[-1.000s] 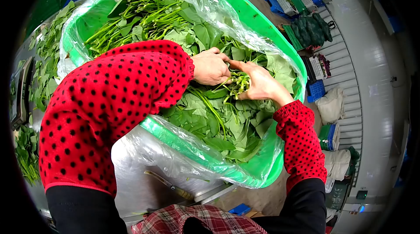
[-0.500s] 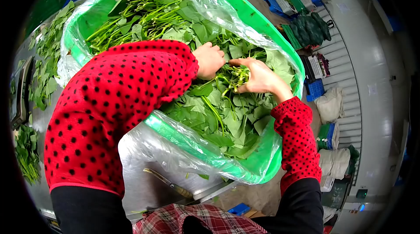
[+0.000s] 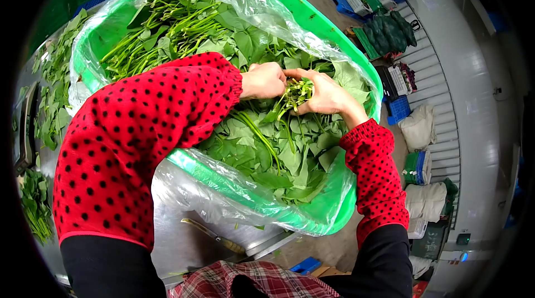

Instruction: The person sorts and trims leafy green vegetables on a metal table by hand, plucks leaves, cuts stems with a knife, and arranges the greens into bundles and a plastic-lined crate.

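Stems gathered in a small bunch (image 3: 297,91) sit in the right hand (image 3: 330,95), above the leafy greens (image 3: 304,156) in the green tub (image 3: 312,15). The fingers and thumb of that hand curve around the cut ends in a partly closed hold, with the ends showing in the gap between them. The left hand (image 3: 264,81) is curled in at the bunch's other side, knuckles up, its fingers close to the right forefinger; whether it pinches a stem cannot be told, since its own back hides the fingertips

For an even bunch, the right hand would do best to circle the stems firmly enough to stop them sliding, yet lightly enough not to crush them. The left fingertips would work best right at the cut ends, easing uneven ones level with small moves while the leaves hang loose below. A few long stems (image 3: 257,132) lie beside the bunch and could snag on it, so a low, steady wrist looks wise. The clear plastic liner (image 3: 186,187) drapes over the tub's near rim towards the metal table (image 3: 170,242), and both sleeves are best held off its folds
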### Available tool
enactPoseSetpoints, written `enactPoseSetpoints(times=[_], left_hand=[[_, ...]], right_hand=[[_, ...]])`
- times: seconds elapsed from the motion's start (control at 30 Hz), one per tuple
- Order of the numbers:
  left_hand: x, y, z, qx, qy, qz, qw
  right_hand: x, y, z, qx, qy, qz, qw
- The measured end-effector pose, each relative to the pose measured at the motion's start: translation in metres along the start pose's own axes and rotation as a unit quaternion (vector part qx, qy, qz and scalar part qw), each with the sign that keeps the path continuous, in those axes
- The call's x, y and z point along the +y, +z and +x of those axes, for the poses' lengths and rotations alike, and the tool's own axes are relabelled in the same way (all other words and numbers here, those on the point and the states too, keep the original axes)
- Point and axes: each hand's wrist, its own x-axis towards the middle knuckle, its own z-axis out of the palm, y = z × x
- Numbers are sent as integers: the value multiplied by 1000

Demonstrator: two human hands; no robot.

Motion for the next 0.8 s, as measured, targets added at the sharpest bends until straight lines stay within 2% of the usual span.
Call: enactPoseSetpoints(times=[0.07,0.13,0.2,0.27,0.33,0.4,0.43,0.53,0.6,0.63,0.67,0.77,0.8], left_hand=[[0,2,4,2,-36,-32,999],[3,-1,4,-61,-40,-152,986],[7,-1,3,-72,-29,-169,983],[11,-2,1,-54,-21,-226,972],[18,-14,1,-96,27,-214,972],[30,-38,-2,-149,77,17,986],[25,-43,2,-99,124,278,947],[-19,-40,-9,-74,194,484,850],[-26,-39,-5,-97,206,560,797],[-31,-38,-3,-88,216,554,799],[-37,-39,-1,-81,227,550,800],[-42,-39,1,-67,248,553,793],[-37,-39,-1,-66,249,557,789]], right_hand=[[1,2,-2,18,34,-76,996],[0,-1,-5,27,29,-62,997],[4,-3,-5,61,-4,-43,997],[12,-9,-2,57,-33,82,994],[9,-18,-6,44,7,119,992],[7,-22,-12,52,-11,116,992],[3,-25,-18,60,-9,129,990],[-3,-30,-39,110,-31,175,978],[-14,-30,-67,192,-63,266,943],[-18,-27,-83,260,-130,235,928],[-24,-29,-103,314,-184,95,926],[-63,-31,-165,442,-214,158,856],[-83,-40,-182,483,-243,112,834]])
